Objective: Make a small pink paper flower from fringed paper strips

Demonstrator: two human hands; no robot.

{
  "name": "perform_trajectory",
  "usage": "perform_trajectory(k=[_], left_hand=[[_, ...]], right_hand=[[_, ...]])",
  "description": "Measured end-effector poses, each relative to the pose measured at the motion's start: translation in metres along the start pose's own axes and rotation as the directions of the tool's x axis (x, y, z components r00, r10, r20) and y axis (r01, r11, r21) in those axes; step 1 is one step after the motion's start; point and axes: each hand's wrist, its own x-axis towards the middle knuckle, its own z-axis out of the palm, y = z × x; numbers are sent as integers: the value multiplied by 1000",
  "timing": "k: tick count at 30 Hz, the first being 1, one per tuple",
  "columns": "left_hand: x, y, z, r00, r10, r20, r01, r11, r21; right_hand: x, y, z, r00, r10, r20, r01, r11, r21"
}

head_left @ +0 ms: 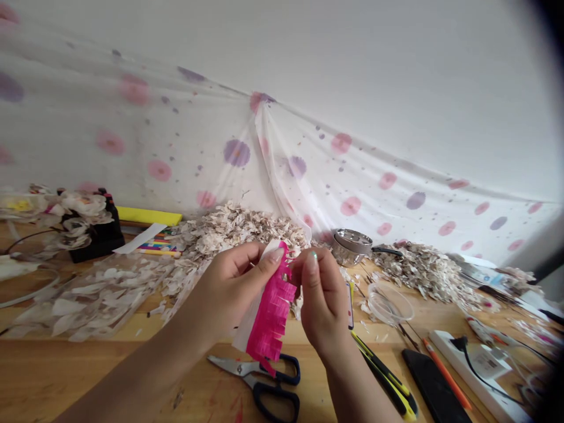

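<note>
A strip of bright pink crepe paper (269, 317), with a white band along its left side and a cut fringe along its right, hangs from my left hand (233, 282). The thumb and fingers of that hand pinch its upper end. Close by on the right, my right hand (324, 294) is closed in a pinch at the fringed edge, near the top. Whether a fringe strand lies between those fingertips is hidden. Below the strip, scissors (259, 376) with dark handles lie on the wooden table (189, 376), their blades pointing left.
Heaps of dried whitish petals (247, 226) lie behind my hands, with a second petal heap (418, 273) to the right. Nearby are a metal pot (352, 247), a clear plastic lid (390, 302), a yellow-black utility knife (383, 376), a phone (434, 385) and a power strip (480, 376).
</note>
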Motion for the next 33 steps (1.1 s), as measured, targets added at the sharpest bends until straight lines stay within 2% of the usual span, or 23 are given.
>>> perform_trajectory(k=[4,7,11,20,26,33], left_hand=[[-2,4,1,999,47,-2,-46,996,82],[-2,6,3,995,100,-5,-98,982,162],[-2,7,5,987,157,-20,-146,952,267],[-2,2,5,991,130,-37,-116,960,255],[-2,0,6,980,182,-78,-158,957,244],[-1,2,6,987,147,-64,-124,954,271]], right_hand=[[0,-6,3,986,164,-1,-164,984,74],[1,-9,3,980,200,-21,-197,976,96],[2,-9,2,980,197,-35,-193,977,93],[4,-8,4,988,155,-4,-153,980,128],[1,-7,8,991,120,-62,-116,991,69],[0,-1,10,988,70,-139,-71,997,-7]])
